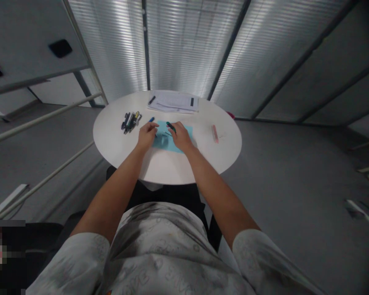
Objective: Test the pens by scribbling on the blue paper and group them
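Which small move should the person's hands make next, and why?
Probably ease the right hand slightly toward the left hand: its fingers hold a green-and-black pen, the hands are apart, and part of the blue sheet shows between them.

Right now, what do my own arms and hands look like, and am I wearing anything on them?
Your left grip and right grip are bare hands; I see no gloves, rings or watch. The forearms are uncovered, under loose, short, greyish-white fabric sleeves with faint grey patterning. They belong to a matching shirt with outlined, letter-like shapes, too blurred to read.
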`<action>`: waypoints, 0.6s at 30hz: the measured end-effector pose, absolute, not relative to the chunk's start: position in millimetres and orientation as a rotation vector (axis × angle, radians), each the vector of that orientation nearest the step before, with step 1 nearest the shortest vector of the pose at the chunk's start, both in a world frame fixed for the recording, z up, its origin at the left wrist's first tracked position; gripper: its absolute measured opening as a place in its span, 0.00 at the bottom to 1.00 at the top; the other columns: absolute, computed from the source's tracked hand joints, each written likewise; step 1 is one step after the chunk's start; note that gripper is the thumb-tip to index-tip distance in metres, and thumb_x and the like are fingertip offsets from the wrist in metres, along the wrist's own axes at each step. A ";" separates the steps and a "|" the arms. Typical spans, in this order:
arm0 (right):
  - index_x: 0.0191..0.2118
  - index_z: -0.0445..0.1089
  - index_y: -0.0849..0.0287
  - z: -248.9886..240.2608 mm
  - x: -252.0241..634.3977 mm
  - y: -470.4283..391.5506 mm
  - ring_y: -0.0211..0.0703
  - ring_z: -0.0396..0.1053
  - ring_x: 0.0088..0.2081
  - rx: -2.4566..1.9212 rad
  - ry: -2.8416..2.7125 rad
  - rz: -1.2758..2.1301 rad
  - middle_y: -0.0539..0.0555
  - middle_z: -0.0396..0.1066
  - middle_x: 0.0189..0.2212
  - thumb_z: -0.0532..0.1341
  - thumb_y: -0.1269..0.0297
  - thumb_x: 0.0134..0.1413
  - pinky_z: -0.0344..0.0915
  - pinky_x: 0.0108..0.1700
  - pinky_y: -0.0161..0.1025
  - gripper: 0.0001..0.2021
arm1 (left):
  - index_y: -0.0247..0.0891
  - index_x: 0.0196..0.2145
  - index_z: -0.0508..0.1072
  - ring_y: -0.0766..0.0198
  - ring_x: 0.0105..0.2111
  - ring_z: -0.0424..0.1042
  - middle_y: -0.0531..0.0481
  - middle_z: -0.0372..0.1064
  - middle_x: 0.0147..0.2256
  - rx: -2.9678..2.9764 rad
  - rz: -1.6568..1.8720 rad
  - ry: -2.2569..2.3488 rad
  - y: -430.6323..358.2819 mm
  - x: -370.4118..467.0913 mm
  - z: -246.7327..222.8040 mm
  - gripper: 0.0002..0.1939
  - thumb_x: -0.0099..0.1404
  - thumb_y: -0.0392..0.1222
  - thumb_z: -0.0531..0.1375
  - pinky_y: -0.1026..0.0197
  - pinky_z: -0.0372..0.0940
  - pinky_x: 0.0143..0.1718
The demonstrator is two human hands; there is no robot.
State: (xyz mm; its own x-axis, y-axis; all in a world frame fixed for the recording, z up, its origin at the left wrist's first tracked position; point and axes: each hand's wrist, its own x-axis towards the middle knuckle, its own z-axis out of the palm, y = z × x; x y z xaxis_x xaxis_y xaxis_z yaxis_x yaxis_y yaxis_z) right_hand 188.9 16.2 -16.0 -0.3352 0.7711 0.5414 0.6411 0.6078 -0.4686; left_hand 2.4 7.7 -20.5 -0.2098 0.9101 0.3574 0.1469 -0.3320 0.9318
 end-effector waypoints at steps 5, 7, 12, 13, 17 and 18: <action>0.52 0.73 0.57 -11.3 172.9 8.3 0.51 0.69 0.52 -1.016 -2.109 0.252 0.60 0.73 0.48 0.54 0.61 0.71 0.65 0.58 0.47 0.13 | 0.37 0.27 0.75 0.59 0.33 0.71 0.50 0.72 0.27 1.778 1.448 1.333 5.4 5.6 -19.5 0.07 0.60 0.42 0.63 0.56 0.65 0.41; 0.52 0.72 0.57 -10.8 172.7 5.2 0.50 0.69 0.52 -1.035 -2.116 0.263 0.60 0.73 0.49 0.54 0.61 0.71 0.65 0.58 0.47 0.13 | 0.37 0.26 0.76 0.59 0.32 0.71 0.50 0.72 0.26 1.773 1.425 1.337 4.7 5.9 -19.1 0.07 0.60 0.41 0.63 0.56 0.65 0.40; 0.55 0.72 0.57 -7.5 176.7 -3.5 0.49 0.69 0.53 -1.075 -2.132 0.260 0.60 0.72 0.51 0.53 0.59 0.72 0.66 0.57 0.45 0.15 | 0.37 0.25 0.76 0.62 0.29 0.69 0.52 0.70 0.24 1.738 1.459 1.317 3.2 4.8 -18.6 0.07 0.60 0.39 0.63 0.57 0.65 0.38; 0.56 0.71 0.56 -6.1 176.8 -6.0 0.48 0.70 0.54 -1.086 -2.137 0.260 0.60 0.72 0.52 0.53 0.57 0.73 0.66 0.57 0.44 0.16 | 0.37 0.26 0.76 0.62 0.29 0.69 0.52 0.70 0.24 1.724 1.480 1.310 3.0 4.4 -18.1 0.07 0.60 0.39 0.63 0.58 0.65 0.38; 0.63 0.68 0.52 -0.2 176.0 -15.4 0.48 0.70 0.56 -1.138 -2.180 0.273 0.57 0.73 0.55 0.50 0.50 0.74 0.67 0.56 0.43 0.22 | 0.36 0.29 0.78 0.63 0.29 0.70 0.51 0.73 0.26 1.585 1.526 1.270 2.1 3.8 -14.8 0.06 0.62 0.41 0.64 0.61 0.66 0.36; 0.65 0.67 0.51 0.9 176.0 -16.7 0.48 0.70 0.57 -1.151 -2.189 0.273 0.57 0.73 0.55 0.49 0.49 0.75 0.67 0.57 0.43 0.23 | 0.36 0.29 0.78 0.64 0.29 0.70 0.52 0.72 0.26 1.531 1.533 1.265 2.0 4.0 -13.9 0.06 0.62 0.41 0.64 0.61 0.66 0.35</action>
State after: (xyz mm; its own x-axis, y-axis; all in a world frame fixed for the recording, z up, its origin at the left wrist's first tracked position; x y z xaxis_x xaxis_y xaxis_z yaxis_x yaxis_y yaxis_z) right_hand 176.0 -16.7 0.9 -0.4103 0.7965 0.4441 0.6632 0.5948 -0.4542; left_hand 4.0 2.0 -13.9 -0.1335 0.9172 0.3754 0.1945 -0.3472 0.9174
